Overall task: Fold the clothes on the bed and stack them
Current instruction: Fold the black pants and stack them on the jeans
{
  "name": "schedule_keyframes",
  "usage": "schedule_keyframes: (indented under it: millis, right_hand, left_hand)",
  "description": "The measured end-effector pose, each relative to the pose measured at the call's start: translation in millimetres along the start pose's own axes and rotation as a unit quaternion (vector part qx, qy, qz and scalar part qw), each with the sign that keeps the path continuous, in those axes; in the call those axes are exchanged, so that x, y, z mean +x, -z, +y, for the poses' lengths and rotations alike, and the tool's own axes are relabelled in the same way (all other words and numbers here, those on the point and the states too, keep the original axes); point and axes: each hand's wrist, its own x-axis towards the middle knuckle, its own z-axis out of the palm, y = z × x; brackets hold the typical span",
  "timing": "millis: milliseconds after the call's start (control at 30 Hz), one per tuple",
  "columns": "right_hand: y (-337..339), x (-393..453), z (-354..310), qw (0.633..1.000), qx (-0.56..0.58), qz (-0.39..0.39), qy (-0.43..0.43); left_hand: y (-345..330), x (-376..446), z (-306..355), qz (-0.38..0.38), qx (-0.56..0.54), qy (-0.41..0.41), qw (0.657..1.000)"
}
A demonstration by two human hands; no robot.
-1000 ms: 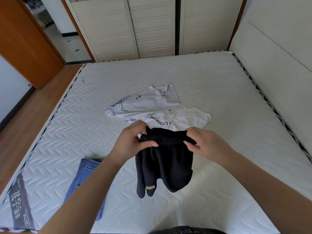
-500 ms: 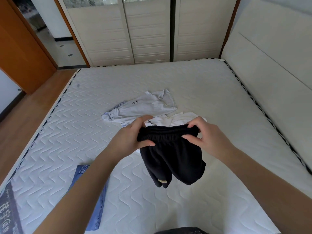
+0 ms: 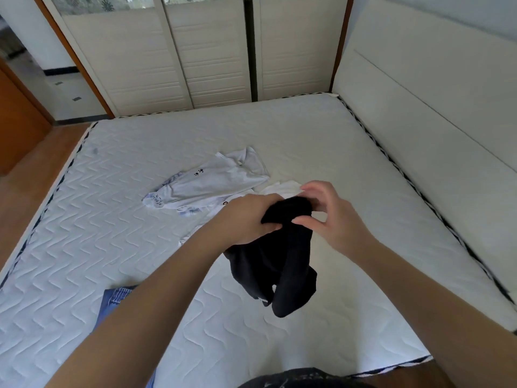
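Hands closer, waistband bunched | left hand (image 3: 246, 219) grips black shorts (image 3: 277, 264) | right hand (image 3: 333, 217) pinches them

Home bedroom, shown by a large quilted bare mattress (image 3: 140, 247), a padded cream headboard (image 3: 433, 113), sliding wardrobe doors (image 3: 212, 60), wooden floor (image 3: 36, 166).

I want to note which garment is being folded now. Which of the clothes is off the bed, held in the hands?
The black shorts: both hands hold them by the top and they hang in the air. The white shirts and the blue jeans lie on the mattress.
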Motion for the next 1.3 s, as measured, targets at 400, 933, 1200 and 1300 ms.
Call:
schedule_keyframes:
  millis: [400,933,1200,1300]
  right_hand:
    - [-23.0,-110.4,168.2,0.860,0.175,-0.040,-0.478]
    - [13.2,-103.1,254.1,0.752,0.463,0.005,-0.469]
    - [70.7,-80.8,275.3,0.811,0.425,-0.035,-0.401]
    - [90.1,-75.8,264.3,0.870,0.319,-0.064,-0.371]
  left_hand:
    - [0.8,21.4,35.8,-0.050,-0.099,0.006,0.994]
    - [-10.6,17.4,49.2,0.022,-0.124,0.093,0.988]
    - [-40.2,-41.4,1.3,0.039,-0.237,0.266,0.934]
    - [-63.0,-58.1,-7.2,0.034,-0.306,0.294,0.905]
